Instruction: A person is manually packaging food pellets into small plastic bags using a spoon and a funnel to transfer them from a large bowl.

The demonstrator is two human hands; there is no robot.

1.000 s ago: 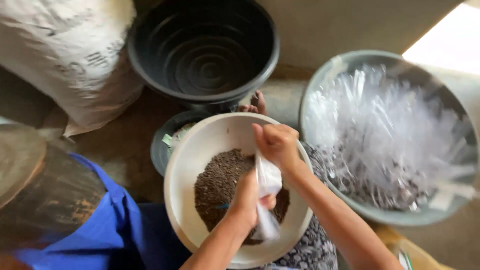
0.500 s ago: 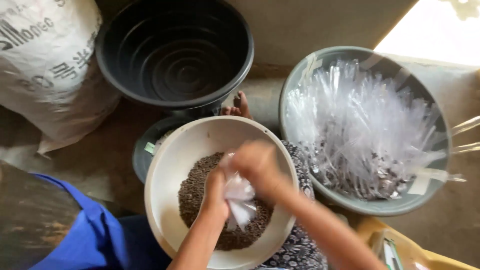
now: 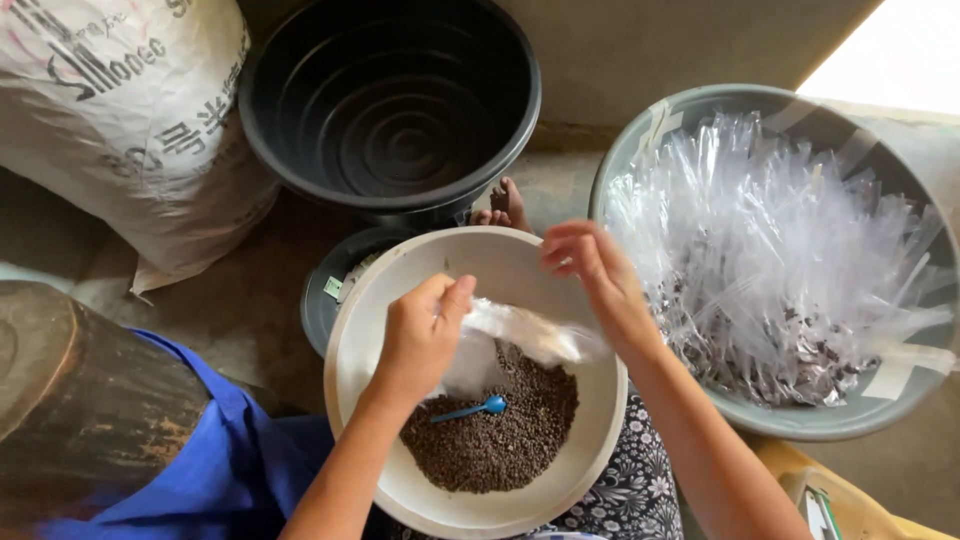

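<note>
A: Left hand (image 3: 420, 335) pinches the small clear bag (image 3: 520, 338); right hand (image 3: 590, 275) hangs open just beside it, over the white bowl (image 3: 370, 330).

B: Risk?

A: I'd say a loose pinch drops the bag into the brown pellets (image 3: 495, 430) below, near the blue spoon (image 3: 470, 409).

B: Surroundings?

A: Concrete floor (image 3: 250, 300), black tub (image 3: 390, 100) beyond, grey tub (image 3: 800, 418) of bags right.

both forearms are bare, with no sleeves, watch or rings in view. the left hand (image 3: 418, 335) and right hand (image 3: 592, 272) are ungloved. a dark garment with a small white floral print (image 3: 632, 492) covers the lap, and bare toes (image 3: 503, 207) show
</note>
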